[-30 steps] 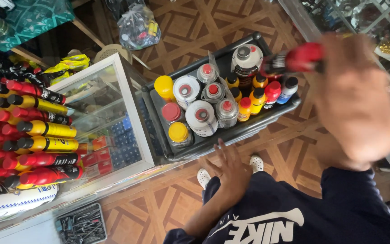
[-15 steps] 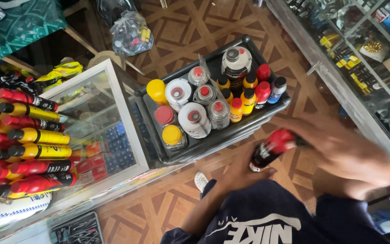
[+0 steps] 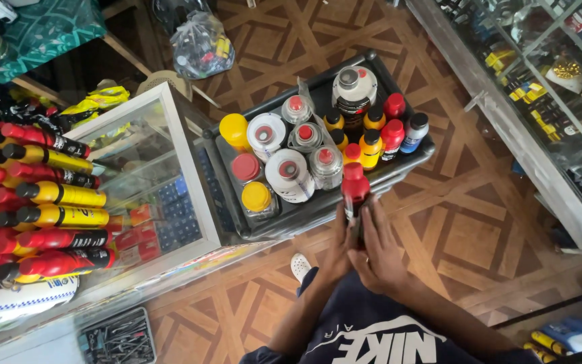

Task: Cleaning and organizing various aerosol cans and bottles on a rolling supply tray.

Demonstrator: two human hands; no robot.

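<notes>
1. Right hand [image 3: 386, 255]: closed round the lower body of a red-capped bottle [image 3: 355, 187], fingers wrapped over its right side; the bottle stands nearly upright, cap uppermost.
2. Left hand [image 3: 340, 251]: pressed flat against the bottle's left side, fingers half curled; whether it truly grips cannot be told.
3. Bottle position: held just in front of the near edge of the black tray [image 3: 318, 214], above the patterned wooden floor [image 3: 466, 222].
4. Tray contents: round tins with white lids and red centres [image 3: 289, 174], a yellow-lidded can [image 3: 256, 197], a red-lidded can [image 3: 246, 167], a tall yellow can [image 3: 234, 131], and small yellow and red bottles [image 3: 370, 147] in a row at the right end.
5. Glass display case [image 3: 144, 176]: left of the tray, white-framed; red and yellow bottles with dark labels [image 3: 48, 202] lie stacked on their sides beside it.
6. Clear plastic bag [image 3: 200, 42]: on the floor beyond the tray.
7. Change since half a second ago: the bottle, then tilted low at the right in the right hand alone, is now upright at centre, with both hands on it.
</notes>
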